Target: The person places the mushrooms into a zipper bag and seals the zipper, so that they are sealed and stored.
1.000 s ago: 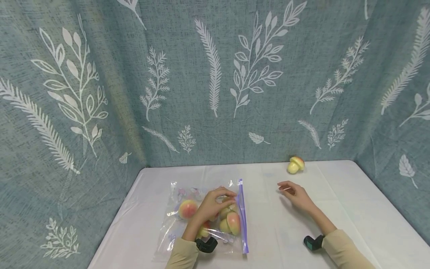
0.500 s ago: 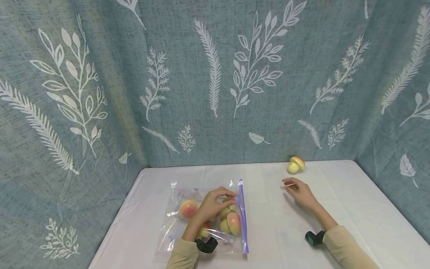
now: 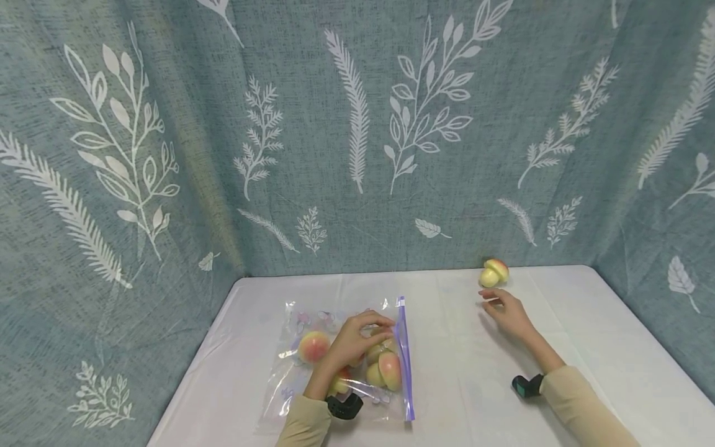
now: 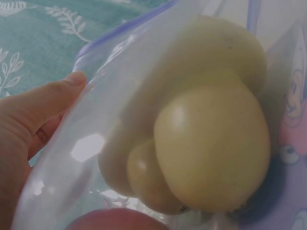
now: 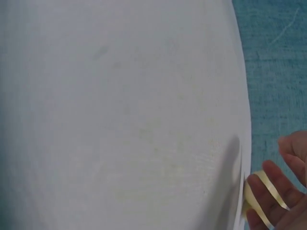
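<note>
My left hand (image 3: pixel 354 341) pinches the clear zip bag (image 3: pixel 282 397) near its purple zip strip (image 3: pixel 407 372). In the left wrist view, the thumb lies on the plastic at the bag's mouth, and pale yellow rounded pieces (image 4: pixel 213 148) show inside. Several yellow-and-red pieces (image 3: pixel 314 346) fill the bag, some mushroom-shaped, partly hidden under the hand. My right hand (image 3: pixel 509 315) holds nothing, its fingers relaxed, just in front of a yellow-and-red mushroom-shaped piece (image 3: pixel 494 273). The right wrist view shows that piece partly behind the spread fingers.
A white cloth covers the table (image 3: pixel 447 372). Behind and beside it hangs a blue-green curtain (image 3: pixel 313 124) with white leaf patterns. The loose piece stands close to the table's back edge. Each wrist wears a black device (image 3: pixel 344 406).
My right hand has moved away from me and slightly right, closer to the loose mushroom-shaped piece. The left hand and the bag have stayed where they were.
</note>
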Demonstrator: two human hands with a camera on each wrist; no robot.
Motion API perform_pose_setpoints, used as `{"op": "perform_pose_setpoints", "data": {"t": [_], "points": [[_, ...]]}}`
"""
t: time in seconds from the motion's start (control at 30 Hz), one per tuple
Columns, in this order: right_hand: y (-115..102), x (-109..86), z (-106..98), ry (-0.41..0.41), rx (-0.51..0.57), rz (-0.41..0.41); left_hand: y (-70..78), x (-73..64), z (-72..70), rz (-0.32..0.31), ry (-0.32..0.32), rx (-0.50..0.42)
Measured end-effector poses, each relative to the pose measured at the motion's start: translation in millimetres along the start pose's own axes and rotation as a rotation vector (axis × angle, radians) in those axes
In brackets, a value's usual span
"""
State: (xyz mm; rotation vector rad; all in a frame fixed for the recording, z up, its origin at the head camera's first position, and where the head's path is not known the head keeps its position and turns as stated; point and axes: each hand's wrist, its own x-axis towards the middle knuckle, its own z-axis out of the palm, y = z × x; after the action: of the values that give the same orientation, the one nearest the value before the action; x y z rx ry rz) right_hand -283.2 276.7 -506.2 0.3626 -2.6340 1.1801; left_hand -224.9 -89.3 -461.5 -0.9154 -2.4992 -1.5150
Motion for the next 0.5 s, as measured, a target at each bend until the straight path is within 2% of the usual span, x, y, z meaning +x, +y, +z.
{"op": "perform_pose_setpoints", "data": {"t": [0.07,0.13,0.5], "points": [[1.8,1.2,-0.4,0.013,-0.007,-0.003,-9.7,0.7,2.4,-0.001,0.004,0.002],[3.5,2.4,-0.4,0.022,-0.023,0.0,-12.6,0.7,2.7,0.005,0.002,-0.003],[7.3,10.4,-2.9,0.081,-0.073,0.024,-14.6,0.0,3.9,-0.002,-0.002,-0.033]]}}
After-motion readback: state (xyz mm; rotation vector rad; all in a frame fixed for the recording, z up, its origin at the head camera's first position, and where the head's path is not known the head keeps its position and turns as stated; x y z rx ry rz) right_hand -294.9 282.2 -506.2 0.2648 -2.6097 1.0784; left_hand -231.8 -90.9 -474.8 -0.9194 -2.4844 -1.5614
